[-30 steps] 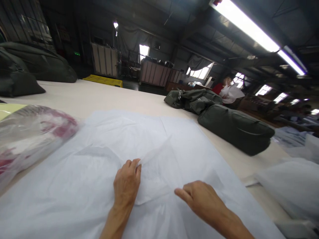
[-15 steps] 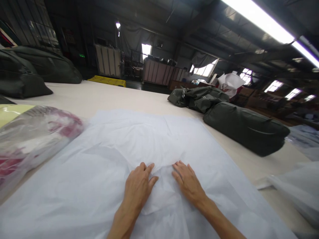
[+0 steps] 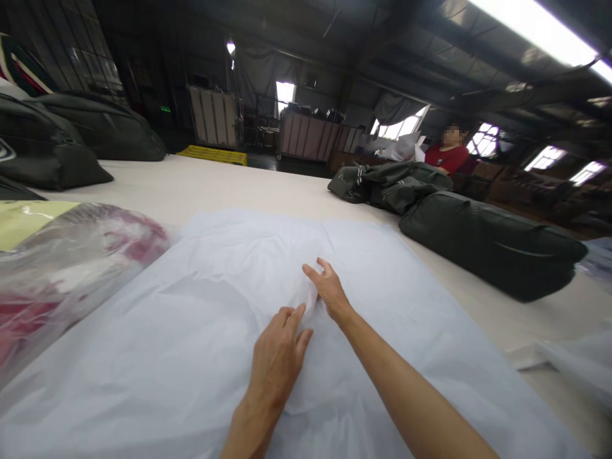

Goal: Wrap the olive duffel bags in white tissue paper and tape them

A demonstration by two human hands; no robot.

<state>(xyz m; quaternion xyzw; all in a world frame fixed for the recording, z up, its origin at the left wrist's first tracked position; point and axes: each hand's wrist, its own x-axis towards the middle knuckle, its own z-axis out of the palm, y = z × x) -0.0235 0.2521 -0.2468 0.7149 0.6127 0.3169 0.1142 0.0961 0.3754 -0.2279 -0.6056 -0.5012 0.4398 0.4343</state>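
A thin, wrinkled white sheet (image 3: 182, 350) spreads over the table in front of me. My left hand (image 3: 280, 350) rests on its middle, fingers stretched forward and thumb apart, so it is open. Just ahead and to the right, my right hand (image 3: 329, 290) is at a raised fold of the same sheet. Its fingers are spread, and part of them is hidden by the translucent material. I cannot make out a firm grip on the fold by either hand.
A clear plastic package (image 3: 95, 255) with red and white contents lies at left. Dark green bags (image 3: 95, 131) stand behind it, and another dark green bag (image 3: 492, 242) is at right on the pale table (image 3: 229, 182). A person in red (image 3: 447, 156) is beyond.
My right hand has moved forward and inward, where the sheet now rises in a fold. My left hand has shifted slightly right. A person in red has come into sight behind the bags.
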